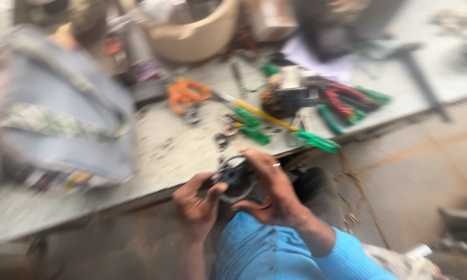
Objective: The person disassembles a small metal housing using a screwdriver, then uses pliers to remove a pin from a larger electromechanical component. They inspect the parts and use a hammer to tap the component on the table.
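Both gripping a small round dark motor-like part (pixel 237 177) just off the worktop (pixel 161 155) edge, left hand (pixel 196 205) underneath, right hand (pixel 270 192) wrapped over, pretty blurry, looks mid-job with green-handled screwdrivers (pixel 283 129) and pliers (pixel 345 103) lying out.

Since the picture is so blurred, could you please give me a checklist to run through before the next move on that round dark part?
1. Both hands on the part: ok; left hand and right hand hold the round dark metal part.
2. Firmness of grip: cannot tell, blurred.
3. Part supported by the grey workbench: not ok, held off its edge.
4. Green-handled screwdriver nearby: ok, at the bench edge.
5. Orange-handled scissors out of the way: ok.
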